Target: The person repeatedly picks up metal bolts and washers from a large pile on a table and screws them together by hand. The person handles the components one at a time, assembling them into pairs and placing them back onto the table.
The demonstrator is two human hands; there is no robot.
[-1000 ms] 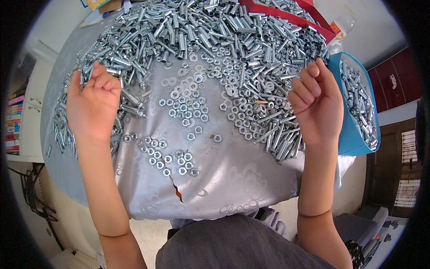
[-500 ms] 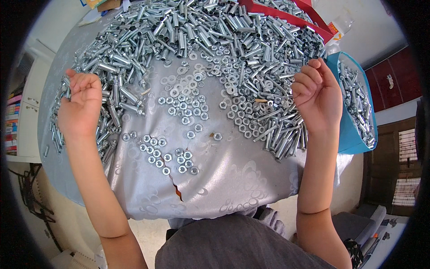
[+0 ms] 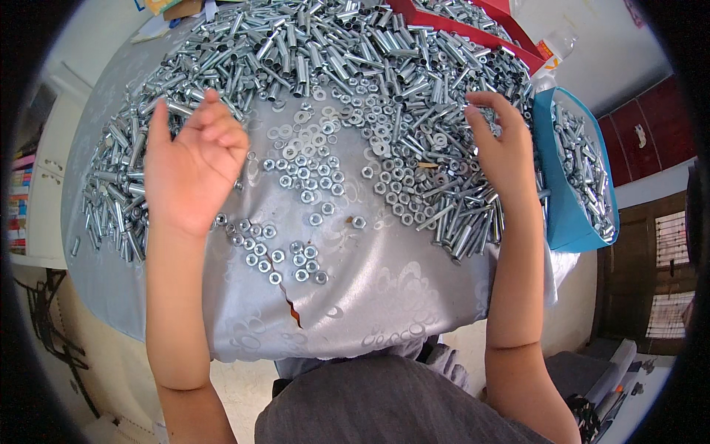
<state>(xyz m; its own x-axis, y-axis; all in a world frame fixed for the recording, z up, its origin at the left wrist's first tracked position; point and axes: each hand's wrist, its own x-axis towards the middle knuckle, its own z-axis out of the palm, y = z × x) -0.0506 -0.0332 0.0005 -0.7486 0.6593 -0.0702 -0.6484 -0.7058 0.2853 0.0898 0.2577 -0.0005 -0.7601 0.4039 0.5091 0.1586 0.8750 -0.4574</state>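
My left hand is raised over the left part of the table, palm up. Its thumb stands apart, the fingers are loosely bent, and I see nothing in it. Behind it lies a heap of metal sleeves and bolts. My right hand hovers by the right side of the heap, thumb and forefinger apart, with nothing visible between them; its other fingers are partly hidden. Closest to it are loose bolts and flat washers. Between the hands lie hex nuts and more washers.
A blue box full of bolts stands at the right, beyond my right wrist. A red tray with metal parts sits at the far right, near a clear plastic bottle. The silvery tablecloth has a tear near its front.
My left hand has moved right, toward the middle, and its thumb has spread. My right hand has shifted slightly left, and its thumb and forefinger have parted.
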